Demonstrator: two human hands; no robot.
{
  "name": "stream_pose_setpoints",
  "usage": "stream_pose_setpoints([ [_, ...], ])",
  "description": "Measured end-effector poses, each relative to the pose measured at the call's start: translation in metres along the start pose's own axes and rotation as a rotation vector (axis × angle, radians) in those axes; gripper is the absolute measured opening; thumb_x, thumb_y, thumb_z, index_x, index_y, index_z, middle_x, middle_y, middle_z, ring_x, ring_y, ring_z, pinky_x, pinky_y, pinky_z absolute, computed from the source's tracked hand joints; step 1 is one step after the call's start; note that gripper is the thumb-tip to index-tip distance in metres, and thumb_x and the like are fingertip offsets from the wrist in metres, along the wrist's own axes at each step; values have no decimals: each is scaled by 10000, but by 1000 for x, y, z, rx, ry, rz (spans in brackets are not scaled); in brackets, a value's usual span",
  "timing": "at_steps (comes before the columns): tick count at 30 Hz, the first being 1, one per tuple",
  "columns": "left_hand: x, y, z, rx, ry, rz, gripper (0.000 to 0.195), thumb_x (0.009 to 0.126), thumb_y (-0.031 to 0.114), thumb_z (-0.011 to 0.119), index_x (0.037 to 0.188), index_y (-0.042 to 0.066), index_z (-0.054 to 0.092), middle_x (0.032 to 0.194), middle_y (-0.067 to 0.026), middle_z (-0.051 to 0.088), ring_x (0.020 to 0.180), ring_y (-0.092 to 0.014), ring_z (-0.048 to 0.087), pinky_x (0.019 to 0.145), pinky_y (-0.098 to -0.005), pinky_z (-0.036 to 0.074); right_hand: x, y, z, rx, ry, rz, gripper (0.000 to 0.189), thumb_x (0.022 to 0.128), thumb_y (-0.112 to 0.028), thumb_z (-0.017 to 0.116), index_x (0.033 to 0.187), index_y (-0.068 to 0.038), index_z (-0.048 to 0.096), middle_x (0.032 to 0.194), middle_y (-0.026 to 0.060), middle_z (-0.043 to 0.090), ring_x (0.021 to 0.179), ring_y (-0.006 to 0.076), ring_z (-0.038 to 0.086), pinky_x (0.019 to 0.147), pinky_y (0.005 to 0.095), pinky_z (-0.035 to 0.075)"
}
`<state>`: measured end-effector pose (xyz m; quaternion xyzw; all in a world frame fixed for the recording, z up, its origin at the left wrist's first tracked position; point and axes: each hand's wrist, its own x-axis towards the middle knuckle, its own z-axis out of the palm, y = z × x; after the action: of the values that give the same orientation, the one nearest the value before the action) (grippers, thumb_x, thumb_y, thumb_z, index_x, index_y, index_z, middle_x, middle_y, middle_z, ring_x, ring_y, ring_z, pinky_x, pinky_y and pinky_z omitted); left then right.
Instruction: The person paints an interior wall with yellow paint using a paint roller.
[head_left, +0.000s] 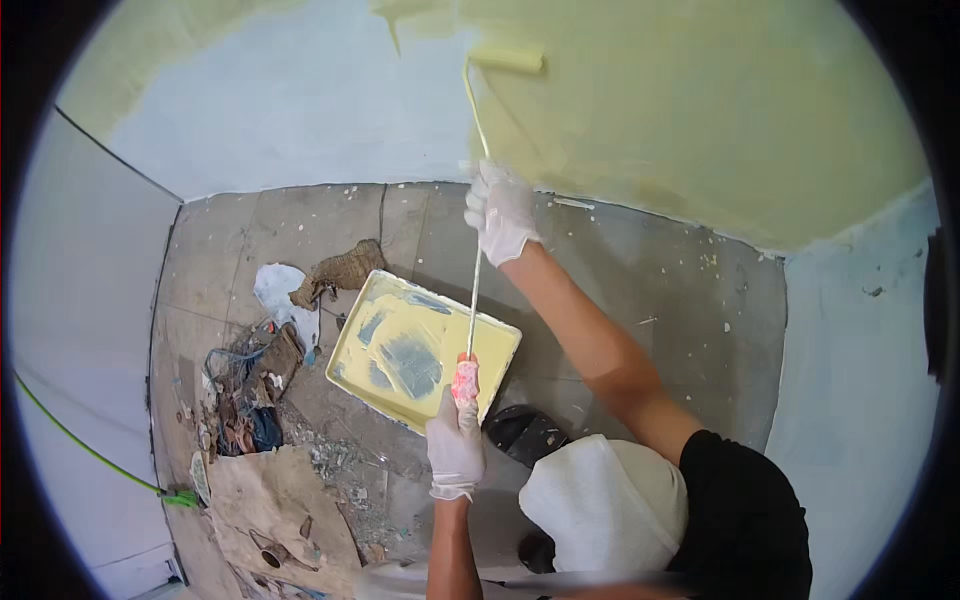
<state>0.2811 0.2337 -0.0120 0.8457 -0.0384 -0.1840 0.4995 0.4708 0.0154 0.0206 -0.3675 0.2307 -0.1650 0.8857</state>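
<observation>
A long-framed paint roller (506, 61) lies against the wall, its sleeve on pale yellow-green paint close to the edge of the unpainted part. My right hand (500, 210), in a white glove, is closed around the metal rod of the frame about midway. Lower down, my left hand (456, 442), gloved too, grips the pink, paint-smeared handle (466, 381). Beneath the handle, a paint tray (499, 328) with yellow paint stands tilted to the view on the floor. Grey patches of its bottom show through the paint.
Left of the tray lie a brown rag (347, 268), a white scrap (283, 296), a heap of rubbish (255, 397) and flattened cardboard (277, 502). A green broom (180, 497) rests at the left wall. A dark shoe (526, 433) is just right of the tray.
</observation>
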Motion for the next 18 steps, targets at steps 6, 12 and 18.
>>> stream_pose_setpoints([
  [6, -5, 25, 25, -78, -33, 147, 343, 997, 318, 447, 1033, -15, 523, 686, -265, 520, 650, -479, 521, 570, -486, 387, -36, -69, 6, -7, -90, -172, 189, 967, -185, 507, 928, -41, 622, 558, -78, 291, 438, 48, 246, 391, 239, 177],
  [12, -13, 15, 67, -57, -130, 38, 265, 988, 258, 462, 991, -5, 497, 687, -275, 552, 657, -494, 546, 555, -521, 375, -19, -43, -53, -87, 46, -71, 228, 985, -189, 481, 942, -16, 622, 554, -74, 300, 427, 43, 252, 379, 232, 183],
  [18, -21, -5, 85, 66, -168, -124, 273, 993, 263, 437, 998, -5, 487, 764, -302, 595, 739, -506, 573, 605, -555, 398, 18, 41, -137, -129, 126, 144, 251, 987, -209, 474, 953, -5, 616, 563, -77, 301, 421, 43, 247, 362, 232, 177],
])
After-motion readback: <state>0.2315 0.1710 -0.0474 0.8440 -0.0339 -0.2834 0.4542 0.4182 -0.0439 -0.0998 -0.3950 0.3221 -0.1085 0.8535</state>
